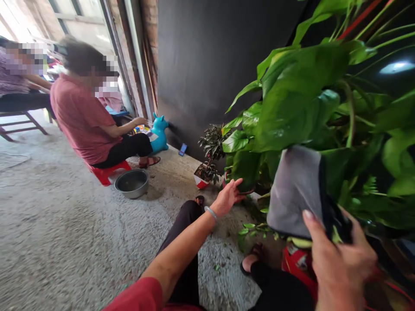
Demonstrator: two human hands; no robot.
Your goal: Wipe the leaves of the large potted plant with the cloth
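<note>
In the head view, the right hand (343, 250) is clamped on a folded grey cloth (296, 190), with the thumb on its front side. The cloth lies up and to the left of this hand, and its longer side runs roughly up and down. Its top edge is just below the big leaf (292, 99) of the plant, in front of the greenery; whether it touches a leaf, I cannot tell.

The left hand (227, 198) stretches out with its fingers apart, and no object is seen inside it. Its fingertips are at the lower edge of a dark leaf (246, 166); contact is not clear. This hand is the nearer one to the dark leaf, while the cloth is nearer to the big leaf.

Beyond the left hand stands a small potted bush (212, 142). Farther left, a person (84, 112) sits behind a metal basin (131, 183).
</note>
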